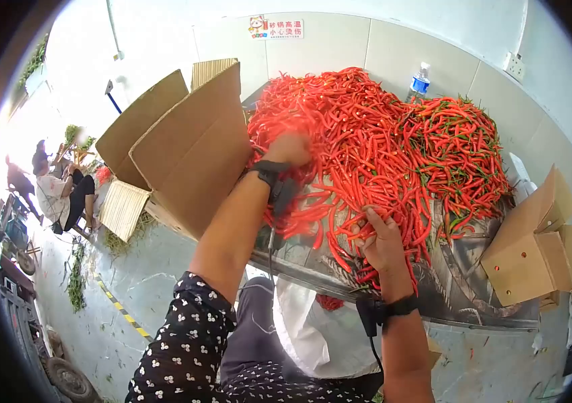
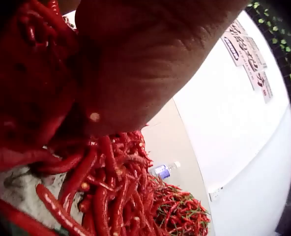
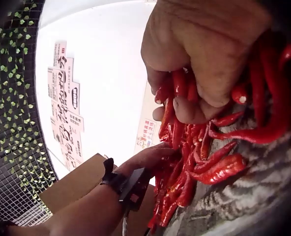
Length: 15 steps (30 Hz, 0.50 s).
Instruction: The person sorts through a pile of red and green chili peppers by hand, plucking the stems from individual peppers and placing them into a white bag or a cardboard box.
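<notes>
- Left hand (image 1: 291, 149) is over the near left part of the big heap of red chillies (image 1: 350, 107), blurred in the head view; I cannot tell whether its fingers grip anything
- Right hand (image 1: 383, 243) is lower down at the front of the heap, its fingers curled round a few red chillies (image 3: 179, 82), as the right wrist view shows
- Loose chillies lie between and around the two hands on the bench (image 1: 484, 272), some touching the heap
- A second heap of chillies with green stems (image 1: 466, 168) sits to the right, touching the first
- A clear bottle with a blue label (image 1: 420, 83) stands upright behind the heaps, near the tiled wall (image 1: 326, 47)
- An open cardboard box (image 1: 195, 144) stands at the left, just beside the red heap, flaps up
- A smaller cardboard box (image 1: 524, 252) is tilted at the right end of the bench
- A sign (image 1: 286, 27) is on the wall above the heap
- Far left, a person (image 1: 57, 191) sits near the green scraps on the floor (image 1: 185, 316)
</notes>
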{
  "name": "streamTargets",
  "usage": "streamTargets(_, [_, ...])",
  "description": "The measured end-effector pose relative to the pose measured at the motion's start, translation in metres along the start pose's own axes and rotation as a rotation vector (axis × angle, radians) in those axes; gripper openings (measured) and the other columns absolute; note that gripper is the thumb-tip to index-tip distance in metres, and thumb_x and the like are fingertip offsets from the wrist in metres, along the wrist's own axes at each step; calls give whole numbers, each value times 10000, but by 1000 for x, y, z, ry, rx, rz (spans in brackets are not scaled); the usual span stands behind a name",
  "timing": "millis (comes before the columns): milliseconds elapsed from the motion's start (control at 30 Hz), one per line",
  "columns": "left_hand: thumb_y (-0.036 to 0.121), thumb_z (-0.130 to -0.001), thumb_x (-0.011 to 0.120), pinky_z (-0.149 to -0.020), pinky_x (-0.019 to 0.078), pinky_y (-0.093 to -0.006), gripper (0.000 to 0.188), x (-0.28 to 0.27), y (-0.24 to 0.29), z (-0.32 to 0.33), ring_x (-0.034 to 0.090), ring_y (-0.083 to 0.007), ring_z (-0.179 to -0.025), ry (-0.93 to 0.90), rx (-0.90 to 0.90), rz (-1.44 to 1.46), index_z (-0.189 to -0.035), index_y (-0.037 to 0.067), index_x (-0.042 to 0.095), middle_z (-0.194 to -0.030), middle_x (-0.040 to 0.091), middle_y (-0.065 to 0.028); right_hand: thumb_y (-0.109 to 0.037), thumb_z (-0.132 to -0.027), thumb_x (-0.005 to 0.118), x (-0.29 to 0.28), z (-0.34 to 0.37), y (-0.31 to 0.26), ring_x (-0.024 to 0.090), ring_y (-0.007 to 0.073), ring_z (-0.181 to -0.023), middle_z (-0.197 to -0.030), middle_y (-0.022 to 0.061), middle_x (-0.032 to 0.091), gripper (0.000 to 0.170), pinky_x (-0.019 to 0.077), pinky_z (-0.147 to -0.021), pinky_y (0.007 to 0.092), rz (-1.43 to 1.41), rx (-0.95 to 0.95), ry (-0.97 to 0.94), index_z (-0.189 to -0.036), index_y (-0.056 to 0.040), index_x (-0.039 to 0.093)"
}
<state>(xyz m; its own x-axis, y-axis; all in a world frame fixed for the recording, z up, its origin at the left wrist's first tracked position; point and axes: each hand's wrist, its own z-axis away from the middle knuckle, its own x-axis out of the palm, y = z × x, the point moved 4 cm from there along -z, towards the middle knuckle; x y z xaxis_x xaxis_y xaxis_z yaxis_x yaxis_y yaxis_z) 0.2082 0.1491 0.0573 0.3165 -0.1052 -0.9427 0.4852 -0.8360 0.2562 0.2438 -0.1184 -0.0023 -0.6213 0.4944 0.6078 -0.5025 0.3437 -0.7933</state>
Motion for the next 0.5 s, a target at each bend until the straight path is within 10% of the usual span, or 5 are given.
streamTargets(300, [223, -815, 581, -582, 470, -298, 186, 7, 45, 52, 588, -160, -624, -109, 411, 321, -791, 44, 624, -680, 600, -91, -178, -878, 562, 4, 4, -2, 575, 180, -637, -694, 54, 574, 104, 384, -455, 269, -76, -2, -24, -913, -81, 574])
streamTargets(400, [172, -816, 595, -630, 463, -288, 133, -5, 67, 77, 568, -141, -656, -503, 330, 601, -825, 45, 632, -684, 601, -60, -180, -879, 562, 3, 3, -1, 577, 184, -653, -697, 49, 576, 107, 386, -458, 269, -114, -2, -46, -906, -78, 575])
streamTargets(500, [158, -815, 588, -690, 466, -300, 126, -11, 50, 65, 582, -145, -729, -299, 421, 610, -833, 42, 632, -735, 612, -57, -168, -870, 567, -3, 1, 2, 577, 180, -656, -706, 55, 574, 99, 410, -461, 278, -124, -22, -54, -907, -77, 563])
